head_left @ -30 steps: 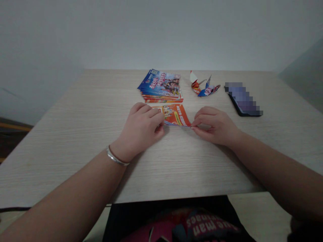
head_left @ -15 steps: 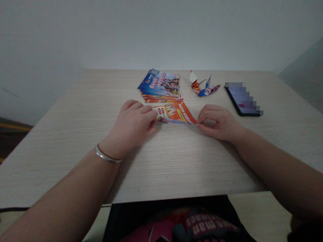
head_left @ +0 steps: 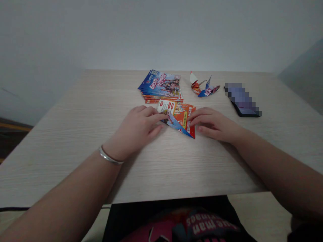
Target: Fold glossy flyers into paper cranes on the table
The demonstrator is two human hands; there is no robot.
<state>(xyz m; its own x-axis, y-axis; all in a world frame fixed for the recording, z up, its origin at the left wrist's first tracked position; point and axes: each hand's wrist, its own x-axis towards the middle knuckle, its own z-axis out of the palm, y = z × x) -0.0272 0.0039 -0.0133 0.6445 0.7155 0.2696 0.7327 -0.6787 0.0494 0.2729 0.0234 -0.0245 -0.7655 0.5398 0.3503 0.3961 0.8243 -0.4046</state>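
A printed paper flyer (head_left: 180, 116), orange and white with a folded-over blue strip along its near side, lies slanted on the table between my hands. My left hand (head_left: 141, 126) rests at its left end; the index fingertip presses on the paper and the thumb stands apart below. At the right end, my right hand (head_left: 214, 124) lays its stretched fingertips on the orange part, thumb spread beside the edge. Neither hand pinches the sheet. Behind the flyer sits a fanned stack of similar flyers (head_left: 161, 84), blue on top.
Two folded paper cranes stand at the back: an orange and white crane (head_left: 195, 85) and a blue crane (head_left: 207, 91). A dark phone (head_left: 242, 101), its screen partly pixelated, lies on the right. The pale wooden table (head_left: 164, 168) meets a wall (head_left: 161, 33) behind.
The flyer has turned, its right end swinging toward me, and its blue folded strip shows more. My right hand has let go of its pinch on the corner, and my left fingers have straightened.
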